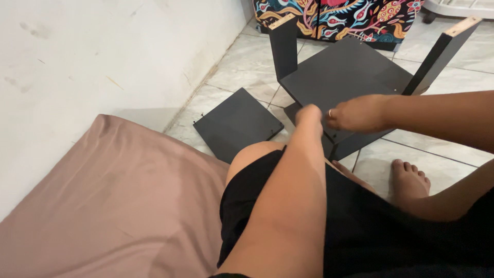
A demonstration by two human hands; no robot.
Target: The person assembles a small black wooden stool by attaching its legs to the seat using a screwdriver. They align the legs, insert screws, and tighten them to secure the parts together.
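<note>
- Right now, both hands meet over the near edge of a dark furniture piece (342,72), a flat matte black panel lying on the tiled floor (242,62), at about twelve o'clock from the person's knees.
- Its surface is smooth and charcoal-black, with no visible grain; two upright panels rise from it, one at eleven o'clock (284,45) and one at two o'clock (442,51), each showing a pale raw-wood cut end on top.
- Left hand (307,116): seen from behind along the forearm, curled into a loose fist at the panel's near edge; whether it pinches anything cannot be told, since the fingers are hidden and blurred.
- Right hand (357,113): reaches in from three o'clock, fingers drawn together and pointing toward the left hand, a ring on one finger; what it grips, if anything, cannot be made out.
- The two hands are just beside each other, nearly touching.
- A separate small black square panel (237,123) lies flat on the floor at ten o'clock of the hands, apart from the main piece.
- A brownish-pink cushion (103,201) lies at eight o'clock against the white wall (92,51).
- A bare foot (409,180) rests on the tiles at four o'clock.
- A brightly patterned cabinet front (339,15) stands behind the furniture piece at twelve o'clock.
</note>
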